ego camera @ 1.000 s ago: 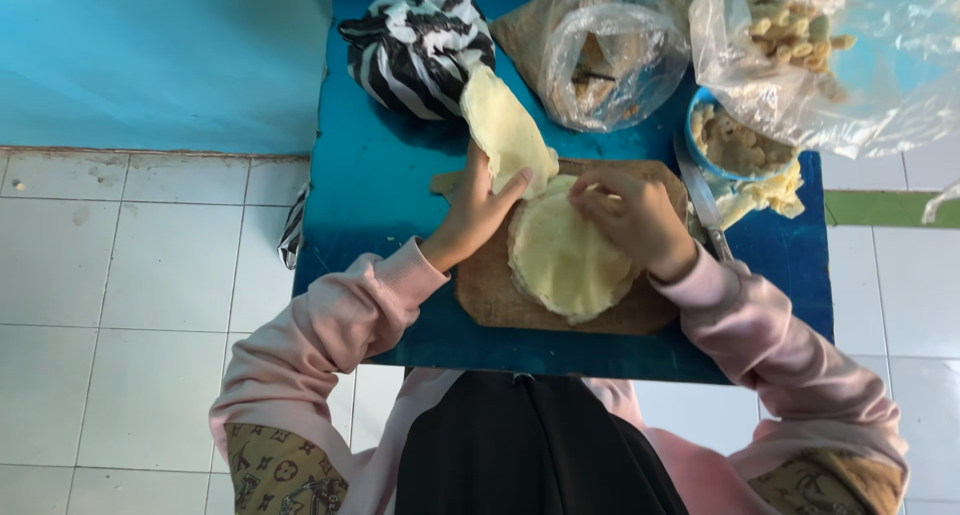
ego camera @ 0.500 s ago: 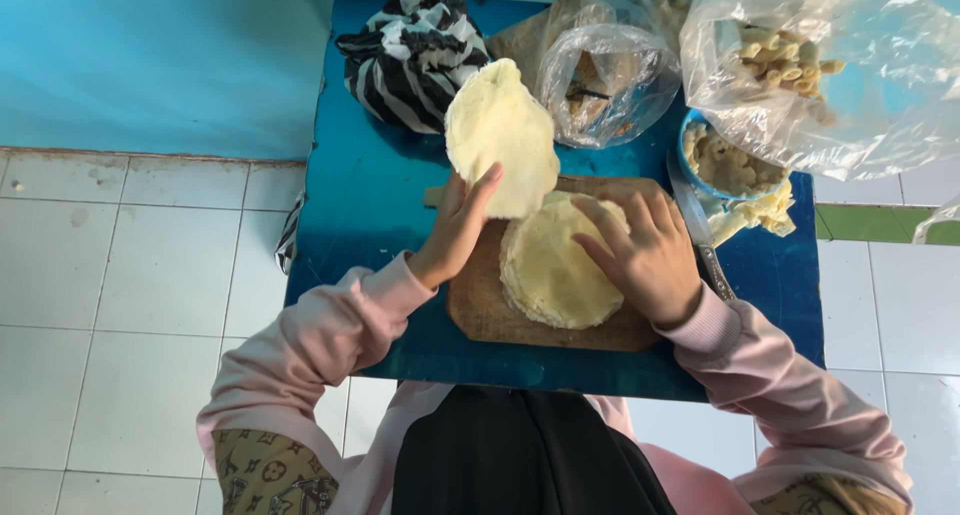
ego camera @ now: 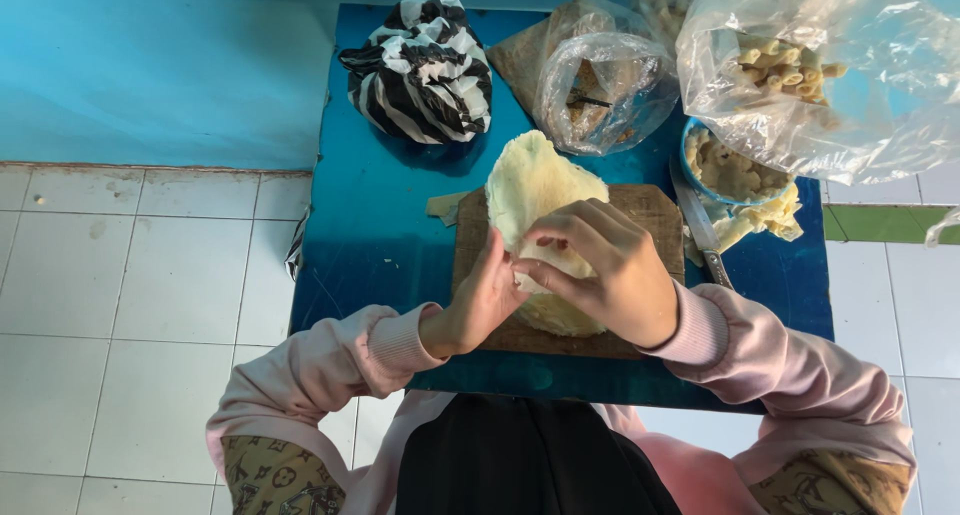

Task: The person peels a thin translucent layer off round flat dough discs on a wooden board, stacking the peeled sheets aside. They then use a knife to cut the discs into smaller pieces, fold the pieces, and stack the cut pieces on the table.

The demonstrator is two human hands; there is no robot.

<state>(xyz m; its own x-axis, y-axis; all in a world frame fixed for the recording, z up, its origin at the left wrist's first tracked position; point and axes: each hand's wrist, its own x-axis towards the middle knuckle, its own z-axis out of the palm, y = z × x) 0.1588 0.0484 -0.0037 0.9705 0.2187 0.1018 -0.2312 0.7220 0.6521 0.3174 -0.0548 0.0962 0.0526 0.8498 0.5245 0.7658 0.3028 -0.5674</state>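
Both hands pinch the near edge of a thin, pale yellow round wrapper sheet (ego camera: 540, 185), lifted above a wooden cutting board (ego camera: 655, 210). My left hand (ego camera: 480, 300) grips it from the left. From the right, my right hand (ego camera: 605, 265) holds it with fingers curled over the edge. Under the hands a stack of the same wrappers (ego camera: 555, 315) lies on the board, mostly hidden. The board rests on a small blue table (ego camera: 370, 225).
A black-and-white striped bag (ego camera: 420, 70) sits at the table's back left. Beside it are a clear bag (ego camera: 600, 80) and a big clear bag of rolled snacks (ego camera: 810, 65). A blue bowl of filling (ego camera: 725, 170) and a knife (ego camera: 700, 230) lie right of the board. White floor tiles surround the table.
The left hand lifted one wrapper off the stack. The right hand left the stack and joined it, so both hands now hold the raised sheet over the board.
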